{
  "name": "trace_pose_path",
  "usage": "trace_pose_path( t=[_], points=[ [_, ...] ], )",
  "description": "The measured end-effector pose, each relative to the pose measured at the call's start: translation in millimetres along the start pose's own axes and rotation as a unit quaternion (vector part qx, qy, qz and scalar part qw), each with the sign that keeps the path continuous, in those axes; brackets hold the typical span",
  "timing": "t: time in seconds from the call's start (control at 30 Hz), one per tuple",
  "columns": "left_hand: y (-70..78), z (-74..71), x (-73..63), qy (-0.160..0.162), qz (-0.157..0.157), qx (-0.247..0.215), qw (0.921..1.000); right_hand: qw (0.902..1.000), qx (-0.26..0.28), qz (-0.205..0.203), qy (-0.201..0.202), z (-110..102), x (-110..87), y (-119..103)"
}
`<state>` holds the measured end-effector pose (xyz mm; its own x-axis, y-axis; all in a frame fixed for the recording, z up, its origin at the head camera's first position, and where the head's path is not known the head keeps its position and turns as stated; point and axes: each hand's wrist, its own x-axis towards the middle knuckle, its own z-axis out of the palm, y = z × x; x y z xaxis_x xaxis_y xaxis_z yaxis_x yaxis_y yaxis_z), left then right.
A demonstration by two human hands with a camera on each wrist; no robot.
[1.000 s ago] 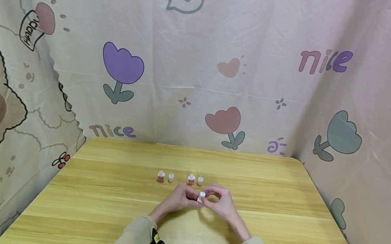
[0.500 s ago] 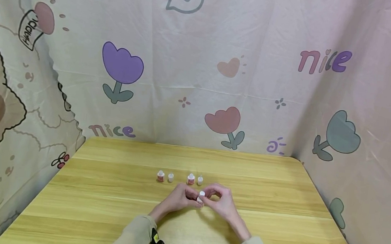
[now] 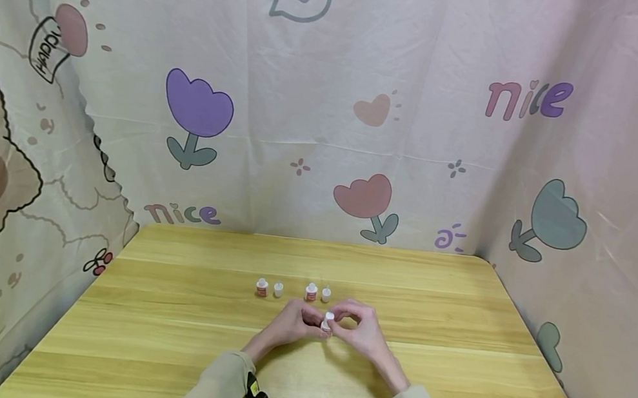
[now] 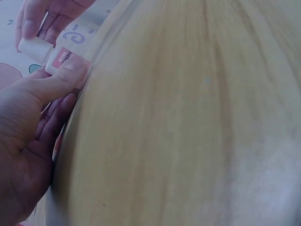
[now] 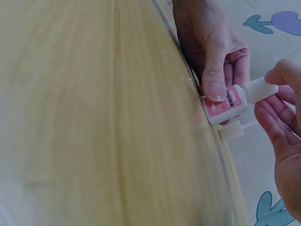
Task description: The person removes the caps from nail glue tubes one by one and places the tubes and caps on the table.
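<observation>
In front of me, both hands meet over the table at one small white bottle [image 5: 225, 104] with a pink label. My left hand [image 3: 289, 324] grips its body, the thumb laid across the label. On its white cap [image 5: 261, 90], the thumb and fingers of my right hand [image 3: 362, 333] pinch from the side. Seen from the left wrist, the cap is on the bottle's neck, and the left thumb hides part of the label.
Beyond the hands, two similar bottles, one on the left [image 3: 261, 288] and one on the right [image 3: 311, 292], stand on the wooden table [image 3: 164, 338]. Beside each is a white cap, a left one [image 3: 278, 290] and a right one [image 3: 326, 294] with a thin pin. A printed cloth [image 3: 306, 94] hangs behind.
Both hands stay in nearly the same place, still on the bottle and its cap. The bottle's tilt shifts only slightly.
</observation>
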<state>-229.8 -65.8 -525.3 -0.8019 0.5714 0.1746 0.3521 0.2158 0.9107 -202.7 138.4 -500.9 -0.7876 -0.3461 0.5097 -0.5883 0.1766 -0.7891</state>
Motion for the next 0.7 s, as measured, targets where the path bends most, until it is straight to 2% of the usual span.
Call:
trace_pose_path(
  t=[0.07, 0.27, 0.53, 0.7],
  points=[
    [-0.1, 0.0, -0.1, 0.0, 0.0, -0.001, 1.0, 1.0, 0.001, 0.003, -0.001, 0.8, -1.0, 10.3],
    [-0.9, 0.0, 0.1, 0.003, -0.001, 0.001, 1.0, 0.9998, -0.008, 0.017, 0.002, 2.4, -1.0, 7.7],
    [-1.5, 0.4, -0.1, 0.002, -0.006, -0.001, 1.0, 0.9999, -0.01, 0.004, 0.012, 0.2, 2.0, -20.0],
    [-2.3, 0.7, 0.2, 0.004, -0.007, -0.001, 1.0, 0.9999, -0.01, -0.007, 0.011, -0.8, 2.2, -25.6]
  ],
)
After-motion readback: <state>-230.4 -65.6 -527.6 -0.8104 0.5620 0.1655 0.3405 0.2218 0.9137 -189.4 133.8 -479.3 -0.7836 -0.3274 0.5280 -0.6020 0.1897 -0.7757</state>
